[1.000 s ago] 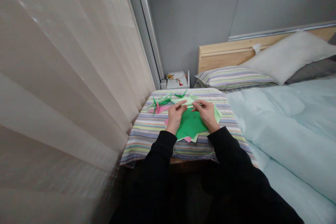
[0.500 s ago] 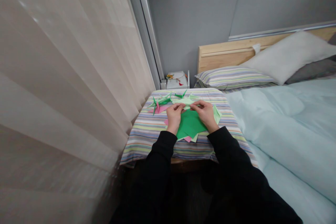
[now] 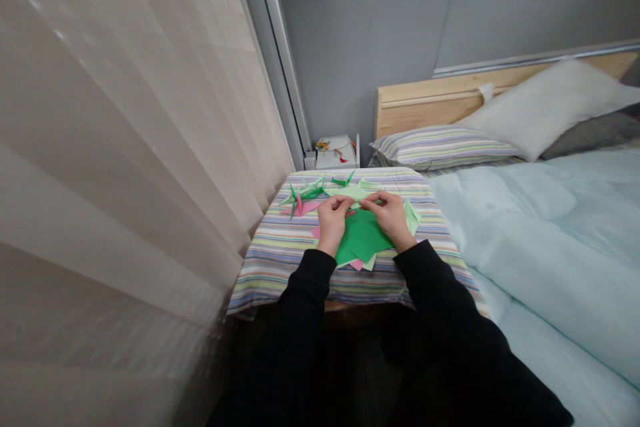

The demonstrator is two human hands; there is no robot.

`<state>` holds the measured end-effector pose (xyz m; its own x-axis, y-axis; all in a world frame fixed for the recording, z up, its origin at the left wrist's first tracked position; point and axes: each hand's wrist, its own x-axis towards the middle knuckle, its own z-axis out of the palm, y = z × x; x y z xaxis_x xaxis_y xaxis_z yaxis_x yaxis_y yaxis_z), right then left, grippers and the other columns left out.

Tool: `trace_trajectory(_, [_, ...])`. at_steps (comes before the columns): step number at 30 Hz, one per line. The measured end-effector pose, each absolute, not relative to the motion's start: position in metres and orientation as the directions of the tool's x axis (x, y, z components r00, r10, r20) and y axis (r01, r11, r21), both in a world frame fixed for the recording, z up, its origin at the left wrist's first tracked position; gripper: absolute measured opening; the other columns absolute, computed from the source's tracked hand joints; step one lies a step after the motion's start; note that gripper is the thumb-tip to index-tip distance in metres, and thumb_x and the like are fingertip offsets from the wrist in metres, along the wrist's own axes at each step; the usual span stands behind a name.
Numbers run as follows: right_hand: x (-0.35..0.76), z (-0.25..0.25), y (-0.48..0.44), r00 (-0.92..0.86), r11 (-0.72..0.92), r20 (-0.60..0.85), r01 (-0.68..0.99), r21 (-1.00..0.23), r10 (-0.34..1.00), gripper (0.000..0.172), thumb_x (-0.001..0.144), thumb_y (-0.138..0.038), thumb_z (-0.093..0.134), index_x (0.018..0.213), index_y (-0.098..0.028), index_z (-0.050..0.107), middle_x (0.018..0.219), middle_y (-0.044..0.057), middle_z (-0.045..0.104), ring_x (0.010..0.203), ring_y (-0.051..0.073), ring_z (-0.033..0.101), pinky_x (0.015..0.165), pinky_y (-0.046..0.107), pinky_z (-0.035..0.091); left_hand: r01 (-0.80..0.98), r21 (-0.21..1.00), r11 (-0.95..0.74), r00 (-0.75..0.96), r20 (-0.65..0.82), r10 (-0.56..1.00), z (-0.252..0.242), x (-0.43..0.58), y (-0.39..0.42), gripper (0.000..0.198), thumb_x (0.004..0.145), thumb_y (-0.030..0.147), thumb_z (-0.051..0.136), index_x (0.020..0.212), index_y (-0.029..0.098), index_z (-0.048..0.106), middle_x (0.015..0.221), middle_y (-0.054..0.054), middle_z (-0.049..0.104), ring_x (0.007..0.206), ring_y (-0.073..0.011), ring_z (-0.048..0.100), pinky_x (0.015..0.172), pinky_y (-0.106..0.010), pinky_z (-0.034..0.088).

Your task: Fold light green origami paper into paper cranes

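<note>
My left hand and my right hand face each other over the small table. The fingertips of both are pinched on a small piece of light green origami paper, mostly hidden by the fingers. Beneath them lies a loose stack of dark green paper sheets, with pink and pale green corners sticking out at its front. Folded green paper cranes and a pink folded paper sit to the left of my left hand. Another dark green folded piece is farther back. A pale green folded paper lies beside my right wrist.
A striped cloth covers the table. A pleated curtain hangs close on the left, and a bed with a pale blue duvet adjoins on the right. Behind stands a white shelf with small items.
The fingers of both hands have shifted very slightly around the light green paper. The camera view has moved a little; the papers on the table stay where they were.
</note>
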<state>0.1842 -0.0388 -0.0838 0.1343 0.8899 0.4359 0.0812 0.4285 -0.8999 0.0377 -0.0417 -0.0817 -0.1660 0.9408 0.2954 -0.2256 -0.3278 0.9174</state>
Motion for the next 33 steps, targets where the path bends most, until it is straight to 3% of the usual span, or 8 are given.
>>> trace_trajectory(7, [0.184, -0.081, -0.040, 0.142, 0.425, 0.438, 0.113, -0.898, 0.888, 0.021, 0.071, -0.040, 0.079, 0.062, -0.023, 0.071, 0.064, 0.003, 0.073, 0.066, 0.022, 0.067, 0.073, 0.036, 0.051, -0.199, 0.908, -0.369, -0.141, 0.346, 0.928, -0.078, 0.039, -0.047, 0.027, 0.073, 0.031, 0.083, 0.092, 0.018, 0.070, 0.061, 0.005, 0.059, 0.059, -0.0122, 0.062, 0.064, -0.028, 0.061])
trace_trajectory(12, [0.184, -0.077, -0.042, 0.144, 0.426, 0.443, 0.136, -0.895, 0.885, 0.022, 0.070, -0.040, 0.077, 0.060, -0.023, 0.068, 0.062, 0.001, 0.070, 0.064, 0.021, 0.064, 0.072, 0.035, 0.049, -0.182, 0.912, -0.367, -0.098, 0.355, 0.930, -0.076, 0.039, -0.047, 0.037, 0.075, 0.030, 0.082, 0.109, 0.017, 0.076, 0.076, 0.000, 0.070, 0.063, -0.0125, 0.063, 0.067, -0.030, 0.062])
trace_trajectory(24, [0.183, -0.075, -0.046, 0.165, 0.465, 0.487, 0.157, -0.872, 0.858, 0.024, 0.071, -0.044, 0.077, 0.064, -0.024, 0.066, 0.068, 0.001, 0.070, 0.070, 0.021, 0.064, 0.071, 0.035, 0.051, -0.207, 0.912, -0.355, -0.080, 0.346, 0.935, -0.082, 0.038, -0.041, 0.037, 0.072, 0.035, 0.085, 0.103, 0.016, 0.078, 0.068, 0.000, 0.070, 0.061, -0.0133, 0.065, 0.072, -0.032, 0.062])
trace_trajectory(33, [0.182, -0.076, -0.047, 0.173, 0.476, 0.496, 0.149, -0.867, 0.851, 0.022, 0.072, -0.040, 0.078, 0.064, -0.023, 0.066, 0.068, 0.001, 0.070, 0.069, 0.021, 0.065, 0.070, 0.034, 0.051, -0.211, 0.904, -0.372, -0.089, 0.361, 0.928, -0.081, 0.038, -0.042, 0.032, 0.071, 0.039, 0.086, 0.091, 0.017, 0.072, 0.053, 0.008, 0.052, 0.051, -0.0091, 0.055, 0.070, -0.030, 0.062])
